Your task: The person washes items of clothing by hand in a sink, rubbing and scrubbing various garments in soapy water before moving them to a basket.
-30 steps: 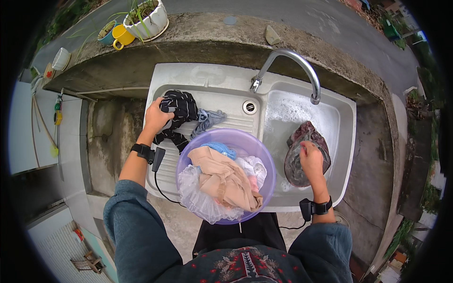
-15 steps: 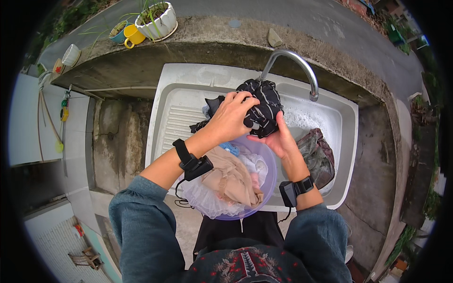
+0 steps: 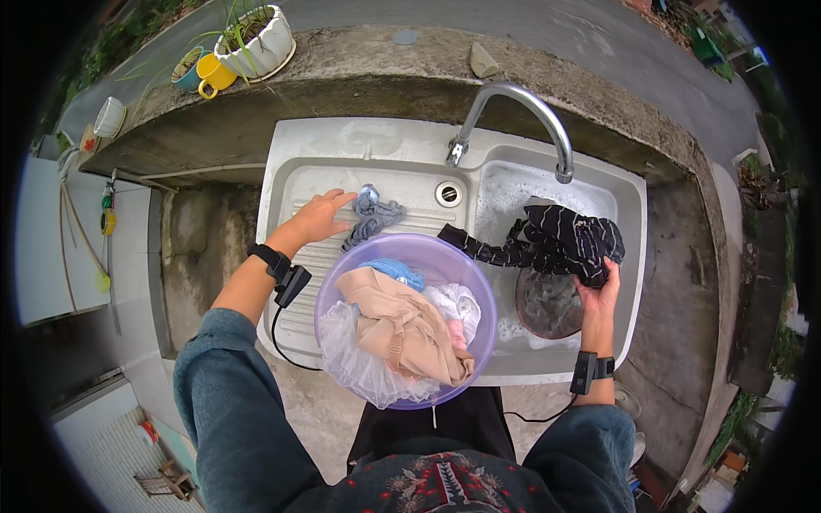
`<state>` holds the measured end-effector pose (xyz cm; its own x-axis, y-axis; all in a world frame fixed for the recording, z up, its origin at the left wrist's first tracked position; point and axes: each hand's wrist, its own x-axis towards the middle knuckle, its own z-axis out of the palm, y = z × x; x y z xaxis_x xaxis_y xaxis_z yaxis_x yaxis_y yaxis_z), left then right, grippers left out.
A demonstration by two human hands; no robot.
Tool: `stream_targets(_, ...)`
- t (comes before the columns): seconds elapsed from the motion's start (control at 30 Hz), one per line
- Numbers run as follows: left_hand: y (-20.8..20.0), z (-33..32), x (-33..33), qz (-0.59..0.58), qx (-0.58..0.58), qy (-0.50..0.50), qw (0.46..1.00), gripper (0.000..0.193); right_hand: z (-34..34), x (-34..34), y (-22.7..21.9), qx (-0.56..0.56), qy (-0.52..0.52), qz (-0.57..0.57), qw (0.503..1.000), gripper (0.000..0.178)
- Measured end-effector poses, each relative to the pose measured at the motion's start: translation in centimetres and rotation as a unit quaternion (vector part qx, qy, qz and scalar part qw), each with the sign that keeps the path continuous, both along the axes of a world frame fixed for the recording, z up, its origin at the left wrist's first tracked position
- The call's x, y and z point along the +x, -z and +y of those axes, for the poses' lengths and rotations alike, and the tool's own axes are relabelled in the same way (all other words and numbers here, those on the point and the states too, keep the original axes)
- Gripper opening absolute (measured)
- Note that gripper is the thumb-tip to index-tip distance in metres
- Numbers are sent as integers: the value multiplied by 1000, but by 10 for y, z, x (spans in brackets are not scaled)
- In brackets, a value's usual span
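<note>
With our right hand (image 3: 600, 292) we grasp the black cloth (image 3: 569, 239) by its near right side, bunched above the sudsy bowl (image 3: 603, 201) of the sink (image 3: 316, 130). Its pale-striped strip runs left over the divider, and below it a dark cloth (image 3: 547, 309) lies in the water. Our left hand (image 3: 323, 218) is loose, fingers spread, over the drainboard (image 3: 295, 301), just beside the grey cloth (image 3: 375, 218); we cannot tell whether they touch. Between our arms, at the sink's near edge, we have the purple tub (image 3: 488, 312), heaped with a tan garment (image 3: 406, 325), white lace (image 3: 357, 368) and blue cloth (image 3: 398, 271). The tap (image 3: 563, 154) arches over the bowl. On the ledge (image 3: 385, 47) beyond, we see a white pot (image 3: 267, 51) beside a yellow mug (image 3: 215, 75).
</note>
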<state>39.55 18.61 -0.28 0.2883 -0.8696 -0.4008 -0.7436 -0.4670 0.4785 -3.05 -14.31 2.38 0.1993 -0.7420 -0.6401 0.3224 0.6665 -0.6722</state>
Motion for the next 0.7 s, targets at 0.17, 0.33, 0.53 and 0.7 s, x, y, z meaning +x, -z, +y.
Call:
stream_targets(0.17, 16, -28, -22, -41, 59, 71, 995, 98, -4, -17, 24, -32, -24, 86, 996, 48)
stream_targets(0.33, 33, -32, -14, -96, 56, 120, 987, 83, 4, -18, 40, -23, -222, 326, 919, 62)
stream_targets(0.53, 30, -13, 1, -31, -61, -56, 996, 34, 11, -8, 37, -95, -288, 330, 894, 39)
stream_targets(0.7, -74, -2, -4, 147, -171, -340, 913, 28, 16, 7, 26, -128, -314, 328, 882, 32)
